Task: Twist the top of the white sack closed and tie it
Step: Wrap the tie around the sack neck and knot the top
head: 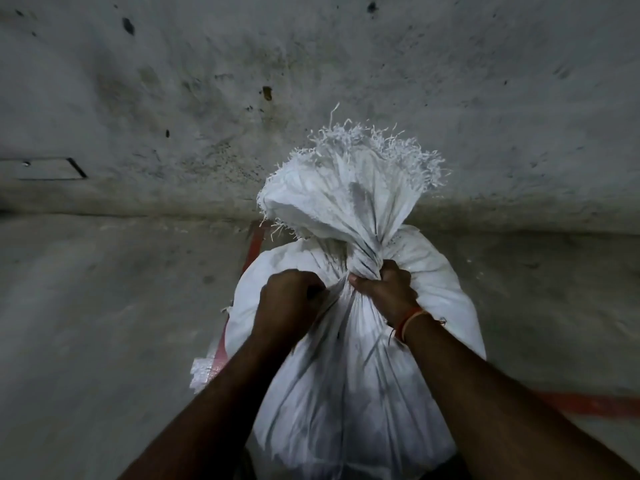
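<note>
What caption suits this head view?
Both hands, left hand and right hand, grip the twisted neck of a white sack.

A single head-worn camera looks steeply down, close over the sack [346, 358].

left of frame: bare floor [104, 323], open
top: wall [311, 81] close behind sack [346, 375]
neck: frayed top [349, 174] blocks above
</note>
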`<state>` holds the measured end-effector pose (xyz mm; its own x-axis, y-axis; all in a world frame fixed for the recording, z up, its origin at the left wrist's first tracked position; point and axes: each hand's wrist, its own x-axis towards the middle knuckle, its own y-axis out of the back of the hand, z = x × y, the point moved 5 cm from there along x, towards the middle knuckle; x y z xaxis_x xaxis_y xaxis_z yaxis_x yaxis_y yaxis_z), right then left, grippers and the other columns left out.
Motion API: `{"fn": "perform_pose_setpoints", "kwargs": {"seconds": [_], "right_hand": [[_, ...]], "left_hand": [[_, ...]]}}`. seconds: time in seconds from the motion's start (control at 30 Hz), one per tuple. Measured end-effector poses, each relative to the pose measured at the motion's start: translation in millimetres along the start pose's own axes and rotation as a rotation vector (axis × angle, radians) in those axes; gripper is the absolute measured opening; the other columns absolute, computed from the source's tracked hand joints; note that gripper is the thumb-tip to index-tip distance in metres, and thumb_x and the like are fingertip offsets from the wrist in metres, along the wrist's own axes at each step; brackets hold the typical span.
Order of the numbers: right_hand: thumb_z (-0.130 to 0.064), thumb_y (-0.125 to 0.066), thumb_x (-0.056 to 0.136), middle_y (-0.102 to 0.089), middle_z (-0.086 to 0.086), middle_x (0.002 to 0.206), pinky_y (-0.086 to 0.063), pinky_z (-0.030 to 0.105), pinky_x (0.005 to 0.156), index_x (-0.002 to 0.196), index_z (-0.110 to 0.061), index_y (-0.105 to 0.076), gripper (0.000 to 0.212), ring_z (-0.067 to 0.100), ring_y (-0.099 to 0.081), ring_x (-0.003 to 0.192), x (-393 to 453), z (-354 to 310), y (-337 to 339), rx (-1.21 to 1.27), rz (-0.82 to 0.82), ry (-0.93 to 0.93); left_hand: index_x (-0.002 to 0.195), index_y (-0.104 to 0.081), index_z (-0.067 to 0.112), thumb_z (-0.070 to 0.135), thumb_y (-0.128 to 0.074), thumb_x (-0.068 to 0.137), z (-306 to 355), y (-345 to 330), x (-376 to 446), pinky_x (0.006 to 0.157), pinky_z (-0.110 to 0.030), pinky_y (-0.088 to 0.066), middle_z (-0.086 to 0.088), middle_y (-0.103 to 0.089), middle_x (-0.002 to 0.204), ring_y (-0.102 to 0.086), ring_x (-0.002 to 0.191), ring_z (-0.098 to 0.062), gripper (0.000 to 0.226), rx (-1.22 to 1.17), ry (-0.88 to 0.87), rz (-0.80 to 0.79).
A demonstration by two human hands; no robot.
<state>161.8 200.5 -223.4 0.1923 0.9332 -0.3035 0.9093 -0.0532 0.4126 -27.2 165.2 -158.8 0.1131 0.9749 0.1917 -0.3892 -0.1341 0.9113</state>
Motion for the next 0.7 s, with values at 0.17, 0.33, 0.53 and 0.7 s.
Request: {"fn": "perform_pose_setpoints", "kwargs": {"seconds": [0.17, 0.33, 0.53, 0.7], "right_hand": [[-0.07, -0.077, 0.05, -0.055, 0.012, 0.127, -0.044, 0.043, 0.107, 0.11, -0.021, -0.061, 0.079, 0.033, -0.058, 0.114, 0, -3, -2, -0.059, 0.073, 0.005], [-0.073, -0.075, 0.051, -0.059, 0.01, 0.122, -0.043, 0.048, 0.106, 0.105, -0.02, -0.062, 0.076, 0.031, -0.058, 0.112, -3, -4, -3, -0.047, 0.158, 0.029], [-0.071, -0.075, 0.056, -0.068, -0.001, 0.101, -0.049, 0.045, 0.098, 0.09, -0.019, -0.067, 0.062, 0.026, -0.06, 0.108, -13, -4, 2, -0.003, 0.22, 0.148], [-0.049, -0.078, 0.073, -0.069, -0.002, 0.098, -0.057, 0.042, 0.087, 0.103, -0.024, -0.06, 0.043, 0.016, -0.066, 0.094, -43, 1, 16, 0.222, 0.17, 0.188]], "left_hand": [[0.102, -0.072, 0.024, 0.026, -0.071, 0.084, 16, -23, -38, 0.075, -0.025, -0.053, 0.006, -0.076, 0.086, -0.07, 0.08, -0.01, 0.018, -0.282, 0.134, 0.091], [0.117, -0.07, 0.029, 0.034, -0.065, 0.095, 24, -31, -40, 0.082, -0.008, -0.049, 0.019, -0.073, 0.094, -0.066, 0.091, 0.01, 0.023, -0.555, 0.091, 0.131], [0.117, -0.073, 0.021, 0.014, -0.066, 0.094, 23, -49, -43, 0.087, -0.013, -0.051, 0.011, -0.076, 0.107, -0.069, 0.098, 0.003, 0.025, -0.777, 0.071, -0.04], [0.094, -0.071, 0.016, 0.016, -0.074, 0.088, 24, -54, -43, 0.074, -0.013, -0.048, 0.0, -0.072, 0.085, -0.066, 0.079, -0.001, 0.007, -0.828, 0.057, -0.073]]}}
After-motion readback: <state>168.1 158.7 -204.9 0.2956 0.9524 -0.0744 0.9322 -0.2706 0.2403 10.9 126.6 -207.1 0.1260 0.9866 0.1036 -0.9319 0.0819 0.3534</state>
